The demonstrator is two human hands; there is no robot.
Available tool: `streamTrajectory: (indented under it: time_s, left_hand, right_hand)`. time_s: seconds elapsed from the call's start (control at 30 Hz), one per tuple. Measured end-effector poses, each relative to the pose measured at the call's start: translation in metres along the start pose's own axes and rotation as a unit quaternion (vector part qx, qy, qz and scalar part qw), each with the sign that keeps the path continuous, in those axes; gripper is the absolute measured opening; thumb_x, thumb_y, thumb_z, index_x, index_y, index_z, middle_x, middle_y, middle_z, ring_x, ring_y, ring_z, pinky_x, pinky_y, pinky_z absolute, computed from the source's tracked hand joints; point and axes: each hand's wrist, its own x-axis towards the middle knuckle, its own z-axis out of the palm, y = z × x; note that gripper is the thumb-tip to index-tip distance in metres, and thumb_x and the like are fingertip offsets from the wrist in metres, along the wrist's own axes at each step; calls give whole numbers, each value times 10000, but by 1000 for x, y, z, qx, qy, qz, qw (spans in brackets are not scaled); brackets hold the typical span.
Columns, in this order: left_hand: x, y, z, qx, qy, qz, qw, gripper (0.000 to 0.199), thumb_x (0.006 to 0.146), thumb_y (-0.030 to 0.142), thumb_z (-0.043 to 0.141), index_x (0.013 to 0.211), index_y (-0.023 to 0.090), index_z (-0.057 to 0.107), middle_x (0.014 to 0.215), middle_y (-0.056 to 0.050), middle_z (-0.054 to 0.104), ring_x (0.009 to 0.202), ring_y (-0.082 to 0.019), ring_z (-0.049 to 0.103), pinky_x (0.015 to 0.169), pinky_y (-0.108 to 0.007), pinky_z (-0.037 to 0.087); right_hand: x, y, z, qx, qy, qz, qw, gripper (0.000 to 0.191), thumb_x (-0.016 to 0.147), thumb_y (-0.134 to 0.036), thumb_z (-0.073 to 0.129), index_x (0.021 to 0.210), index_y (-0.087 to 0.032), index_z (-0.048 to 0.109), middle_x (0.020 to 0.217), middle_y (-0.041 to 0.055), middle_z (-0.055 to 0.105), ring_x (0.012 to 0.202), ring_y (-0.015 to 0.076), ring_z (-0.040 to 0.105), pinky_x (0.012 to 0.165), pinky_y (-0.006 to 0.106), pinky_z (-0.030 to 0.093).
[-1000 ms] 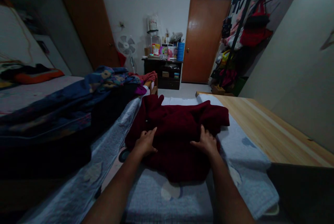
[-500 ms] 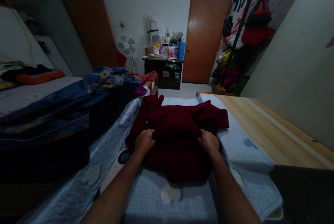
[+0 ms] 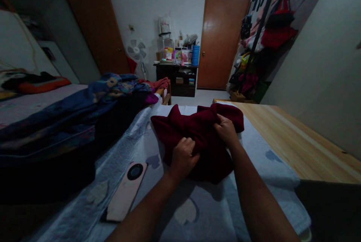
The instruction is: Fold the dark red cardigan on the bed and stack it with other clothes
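Note:
A dark red garment (image 3: 208, 155), bunched and creased, lies on the pale blue patterned bed cover (image 3: 186, 212); its exact kind is not clear. Near its lower left part, my left hand (image 3: 184, 157) is closed on the cloth in a fist-like grip. Farther up and to the right, my right hand (image 3: 226, 131) pinches a fold of the same garment. On the cover left of my left forearm rests a pink phone (image 3: 125, 193), its round black camera ring facing up.
Dark and blue bedding (image 3: 109, 99) is heaped along the left. To the right runs a light wooden board (image 3: 284, 136) beside the wall. Farther back stand a white fan (image 3: 137, 50), a black cabinet (image 3: 183, 90) with items on top, and a brown door (image 3: 221, 42).
My left hand has moved right, and my right hand up and away. The garment is gathered narrower and shifted right, uncovering more of the phone.

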Motion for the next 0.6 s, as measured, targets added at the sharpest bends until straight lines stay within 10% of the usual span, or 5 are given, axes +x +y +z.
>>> streamTrajectory:
  time_s: [0.17,0.33,0.47,0.6]
  left_hand:
    - [-24,17,40,22,-188,85,978,133,825,212,569,957,204,576,1051,-98,598,1008,-255,524,817,-378,492]
    - [-19,15,7,-59,-215,82,971,327,786,418,669,1026,201,617,1059,-88,606,1002,-255,559,862,-379,505]
    - [-7,-23,-32,-164,-49,-11,985,266,904,412,515,1065,233,630,1149,-61,579,1054,-193,576,959,-322,468]
    - [-5,-95,-35,-22,113,-230,966,406,826,432,603,1172,221,587,1333,-99,440,1296,-290,423,1122,-444,329]
  right_hand:
    - [-8,25,33,-140,-181,-11,973,439,767,-92,469,1158,-194,642,1148,77,651,1035,210,587,904,297,414]
    - [-25,43,49,-194,-197,25,961,403,834,-171,468,1218,-152,586,1168,139,619,1059,244,581,929,346,397]
    - [-47,53,41,-108,-122,17,987,578,827,-198,437,1403,-156,414,1375,134,498,1263,240,452,1077,415,308]
    - [-70,55,33,26,-56,30,998,555,891,-387,399,1417,-210,392,1437,97,445,1339,220,383,1121,422,286]
